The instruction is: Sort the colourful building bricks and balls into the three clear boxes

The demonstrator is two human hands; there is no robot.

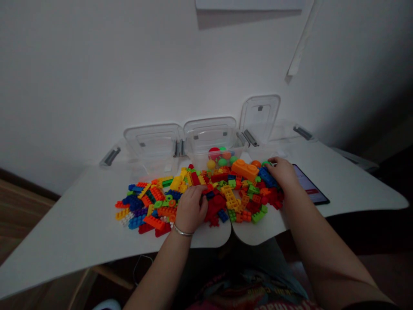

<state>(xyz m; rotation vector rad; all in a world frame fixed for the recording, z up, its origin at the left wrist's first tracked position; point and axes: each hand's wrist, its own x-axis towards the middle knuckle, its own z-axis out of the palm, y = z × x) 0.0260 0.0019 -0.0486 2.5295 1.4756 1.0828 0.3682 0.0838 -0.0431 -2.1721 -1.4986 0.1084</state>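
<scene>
A wide heap of toy building bricks (167,211) in many colours lies across the table. My left hand (192,209) rests over the middle of it, thumb apart from the fingers and fingertips by red pieces (214,206); nothing shows in its grasp. At the heap's right end, the fingertips of my right hand (284,173) are closed at a small green ball (266,163). A large blue brick (267,177) lies just under those fingers, with an orange ball (256,164) and a big orange brick (245,169) to the left.
Clear plastic boxes with raised lids stand behind the heap against the wall. The middle box (200,157) has several coloured balls in it. A tablet (311,185) lies beside my right forearm. The white table (80,219) has a notch at its front edge.
</scene>
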